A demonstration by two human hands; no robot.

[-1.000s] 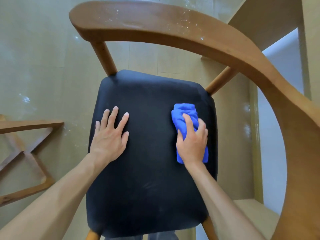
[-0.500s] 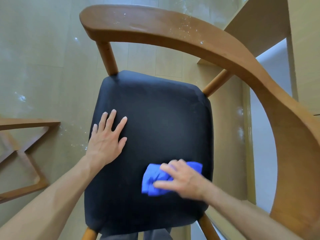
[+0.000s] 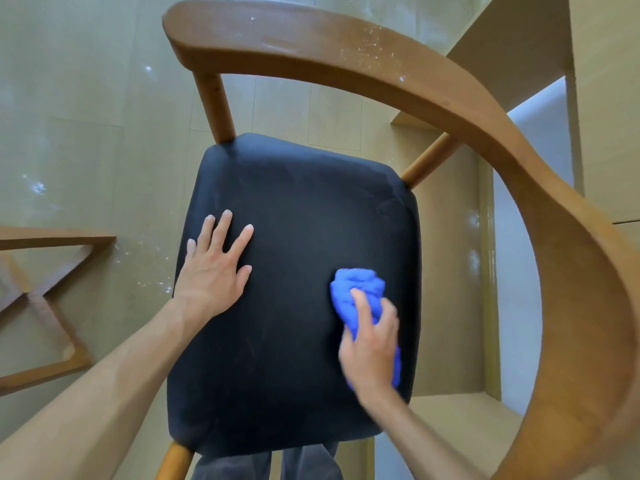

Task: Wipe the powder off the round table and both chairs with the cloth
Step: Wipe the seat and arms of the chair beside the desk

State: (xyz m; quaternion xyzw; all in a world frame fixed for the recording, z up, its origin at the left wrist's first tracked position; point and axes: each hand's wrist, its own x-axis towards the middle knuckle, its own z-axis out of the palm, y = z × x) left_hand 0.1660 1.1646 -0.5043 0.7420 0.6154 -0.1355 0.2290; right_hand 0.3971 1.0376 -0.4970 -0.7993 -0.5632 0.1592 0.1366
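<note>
I look down on a wooden chair with a black padded seat (image 3: 298,216). Its curved wooden backrest rail (image 3: 346,50) arcs over the top and down the right side, and white powder specks lie on the rail's upper part. My right hand (image 3: 372,344) holds a bunched blue cloth (image 3: 356,289) against the right side of the seat, fingers curled over it; the hand is blurred. My left hand (image 3: 213,268) lies flat on the left part of the seat with fingers spread.
A wooden X-shaped frame (image 3: 48,296) stands on the floor to the left. White powder flecks lie on the tan floor (image 3: 86,133) beside the chair. Tan panels (image 3: 512,39) and a pale wall strip fill the right side. Dark trousers show below the seat.
My right hand with the cloth swept from the seat's right middle down to the front, then back up along the right side. My left hand stayed flat on the seat.
</note>
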